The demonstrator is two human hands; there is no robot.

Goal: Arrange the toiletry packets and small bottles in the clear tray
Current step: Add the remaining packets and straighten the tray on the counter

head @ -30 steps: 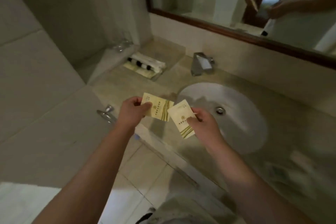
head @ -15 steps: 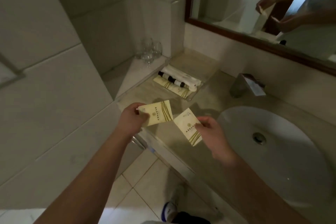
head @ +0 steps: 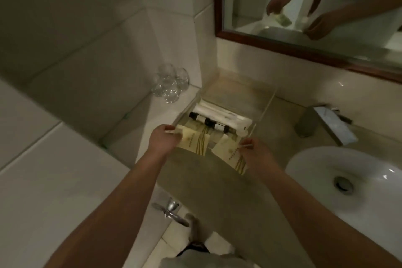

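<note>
Your bare forearms both extend forward, converging slightly. Your left hand [head: 164,142] is knuckles-up, fingers curled, pinching the left packet [head: 195,143] by its edge. Your right hand [head: 257,155], alongside but apart, pinches the right packet [head: 230,154] likewise

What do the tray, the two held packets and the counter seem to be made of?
Tray: clear rigid plastic, probably acrylic; the counter shows through its glossy walls. Left packet and right packet: matte cream paper or paper-like film, flat, with printed stripes. Counter: polished stone, perhaps marble; mottled, soft sheen.
</note>
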